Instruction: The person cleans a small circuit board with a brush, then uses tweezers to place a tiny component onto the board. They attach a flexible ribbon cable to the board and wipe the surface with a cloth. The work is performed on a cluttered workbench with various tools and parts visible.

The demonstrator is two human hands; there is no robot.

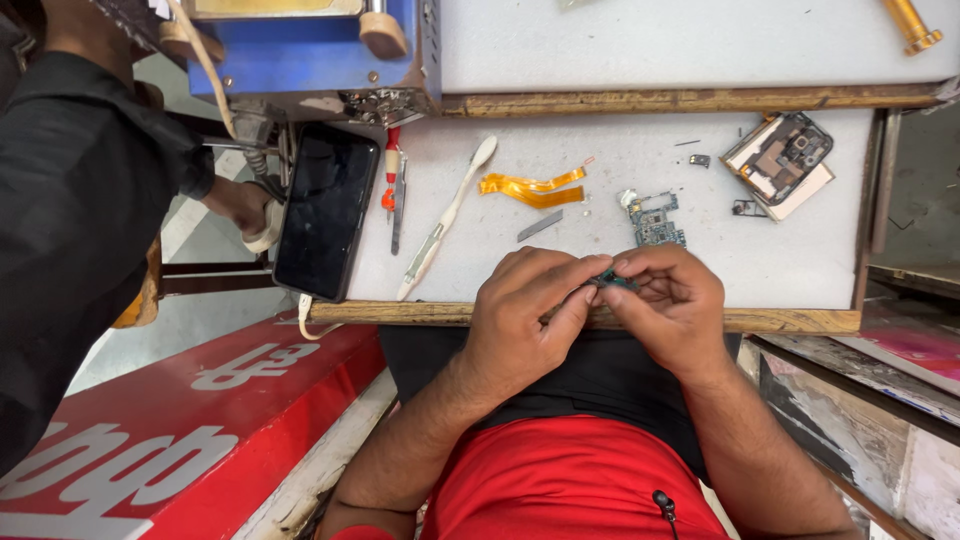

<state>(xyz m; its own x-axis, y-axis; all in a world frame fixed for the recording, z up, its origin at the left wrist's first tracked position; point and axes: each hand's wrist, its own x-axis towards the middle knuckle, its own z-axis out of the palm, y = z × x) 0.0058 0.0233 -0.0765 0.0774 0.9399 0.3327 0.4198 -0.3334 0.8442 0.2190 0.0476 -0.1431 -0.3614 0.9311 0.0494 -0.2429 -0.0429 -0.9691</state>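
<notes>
Head view: the fingers of the left hand (520, 320) and right hand (668, 305) are pressed together, jointly pinching a small dark green part (612, 281) at the desk (780, 265) near edge. Its long axis runs roughly left to right between both hands, equally near each. Fingertips hide most of it. Just beyond lies a blue circuit board (655, 220); farther left, an orange flex cable (532, 188). A co-worker's hand (240, 205) works well apart.

left hand (522, 318): fingers curled, thumb and forefinger pinched toward the right | right hand (668, 300): fingers bent, tips meeting the left's, pinching closed on something small | both hands: touching at the fingertips, knuckles up | forearms: bare, angled inward from the lower edge, wrists near the torso
</notes>
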